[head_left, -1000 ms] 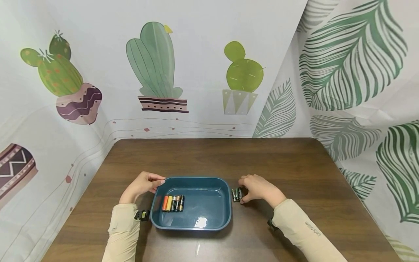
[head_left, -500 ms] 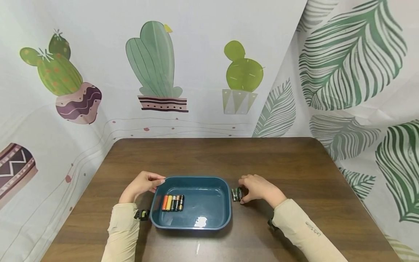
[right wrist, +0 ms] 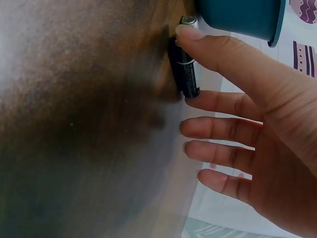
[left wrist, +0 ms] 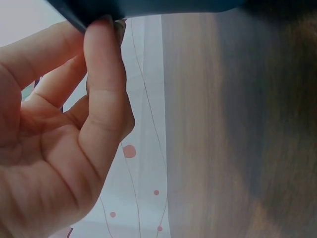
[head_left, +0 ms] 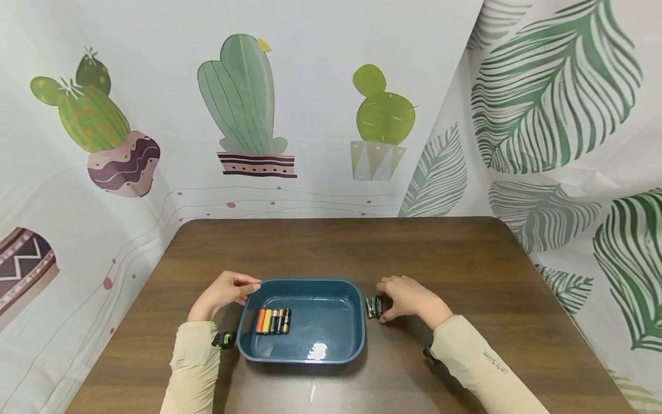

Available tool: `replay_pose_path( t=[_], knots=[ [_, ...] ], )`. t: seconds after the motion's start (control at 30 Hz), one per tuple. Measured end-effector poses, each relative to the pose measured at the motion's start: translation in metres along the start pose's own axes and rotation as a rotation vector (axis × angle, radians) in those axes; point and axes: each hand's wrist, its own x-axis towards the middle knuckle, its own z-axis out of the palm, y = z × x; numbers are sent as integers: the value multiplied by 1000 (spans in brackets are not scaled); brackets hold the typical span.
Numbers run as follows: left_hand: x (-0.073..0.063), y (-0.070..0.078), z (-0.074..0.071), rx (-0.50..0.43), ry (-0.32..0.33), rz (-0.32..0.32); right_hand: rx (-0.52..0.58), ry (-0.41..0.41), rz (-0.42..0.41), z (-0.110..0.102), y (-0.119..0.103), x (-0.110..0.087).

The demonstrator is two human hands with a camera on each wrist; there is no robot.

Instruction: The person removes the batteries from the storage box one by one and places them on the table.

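Note:
A blue rectangular tray (head_left: 331,353) stands on the table, and my left hand (head_left: 223,292) pinches its far left corner between thumb and fingers. The left wrist view shows that thumb (left wrist: 105,64) pressed on the tray's edge. Inside the tray, at the left, several batteries (head_left: 273,321) lie side by side in a row: orange, yellow and darker ones. Just right of the tray is a small group of dark batteries (head_left: 370,308) on the table. My right hand (head_left: 408,298) holds a dark battery (right wrist: 188,74) there, thumb at one end and index finger at the other.
The brown wooden table (head_left: 331,247) runs back to a white cloth (head_left: 320,103) printed with cacti and leaves. A dark wrist device (head_left: 224,340) sits on the left wrist, close to the tray's left side.

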Motion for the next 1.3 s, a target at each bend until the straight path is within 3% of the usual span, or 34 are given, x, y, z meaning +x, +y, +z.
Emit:
replay_pose_path(
  t=[0.4,0.83,1.13,1.3],
  knots=[
    [-1,0,1,7,10,-8,-2,3,34,-31,-11,5],
    [-1,-1,0,18,4,8,-68,125,-54,-72,-41,25],
    [-1,-1,-1,24,10,2,-44,139,-119,-79,-66,48],
    [0,-1,0,23,12,1,-60,101,-140,-79,-82,61]
  ],
)
